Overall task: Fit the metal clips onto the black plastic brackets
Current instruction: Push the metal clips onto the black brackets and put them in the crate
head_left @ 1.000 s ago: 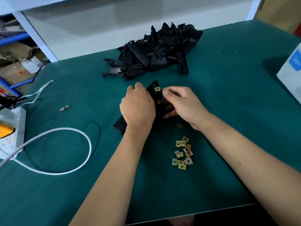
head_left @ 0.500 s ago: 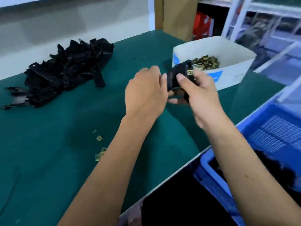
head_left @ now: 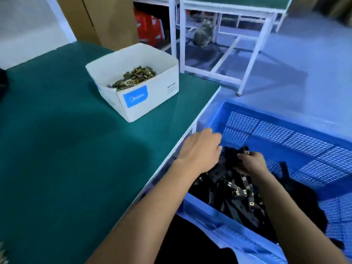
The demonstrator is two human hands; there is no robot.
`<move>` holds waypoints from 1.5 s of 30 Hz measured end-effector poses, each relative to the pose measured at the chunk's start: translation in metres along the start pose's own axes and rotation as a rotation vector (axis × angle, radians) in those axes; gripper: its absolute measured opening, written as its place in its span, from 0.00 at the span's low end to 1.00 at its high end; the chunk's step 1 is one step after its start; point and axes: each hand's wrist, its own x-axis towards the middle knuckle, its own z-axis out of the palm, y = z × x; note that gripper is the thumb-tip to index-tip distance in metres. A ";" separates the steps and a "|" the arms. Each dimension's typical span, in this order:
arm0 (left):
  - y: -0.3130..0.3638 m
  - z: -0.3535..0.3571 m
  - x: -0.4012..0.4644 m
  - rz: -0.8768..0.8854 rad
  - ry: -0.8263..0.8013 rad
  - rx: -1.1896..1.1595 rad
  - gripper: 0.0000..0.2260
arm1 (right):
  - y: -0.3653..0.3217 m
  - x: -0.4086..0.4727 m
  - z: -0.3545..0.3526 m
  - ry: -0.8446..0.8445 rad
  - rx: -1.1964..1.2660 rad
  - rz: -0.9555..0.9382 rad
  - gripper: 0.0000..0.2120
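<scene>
Over the blue crate (head_left: 270, 113) to the right of the green table (head_left: 66, 149), both my hands hold one black bracket (head_left: 229, 158) that carries a metal clip (head_left: 246, 152) at its far end. My left hand (head_left: 200, 151) curls over the bracket's left end, its fingertips hidden. My right hand (head_left: 251, 162) grips the right end just below the clip. Beneath them lies a pile of black brackets with clips fitted (head_left: 235, 193) in the crate. A white cardboard box (head_left: 150, 96) on the table holds a heap of loose metal clips (head_left: 136, 77).
A few loose clips (head_left: 2, 252) show at the lower left edge of the frame. Beyond the table's right edge stand a white metal frame (head_left: 253, 52), a tall brown carton (head_left: 106, 20), red stools, and a grey cat (head_left: 203, 33) sitting on the floor.
My view swung right from the table's middle to the crate. Both hands carried the clipped bracket off the table, past the white box, down into the blue crate.
</scene>
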 end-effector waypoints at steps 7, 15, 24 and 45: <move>-0.006 0.033 0.004 -0.070 -0.114 -0.086 0.06 | 0.019 0.009 -0.003 0.099 -0.490 -0.004 0.14; 0.000 -0.040 0.020 0.087 0.359 -0.429 0.01 | -0.099 -0.052 0.000 0.358 -0.292 -0.579 0.15; -0.083 -0.116 -0.041 -0.093 0.818 -0.521 0.04 | -0.206 -0.190 0.091 0.106 -0.248 -1.212 0.09; -0.331 -0.137 -0.345 -1.291 1.435 -0.212 0.10 | -0.209 -0.394 0.479 -0.627 -0.929 -1.364 0.68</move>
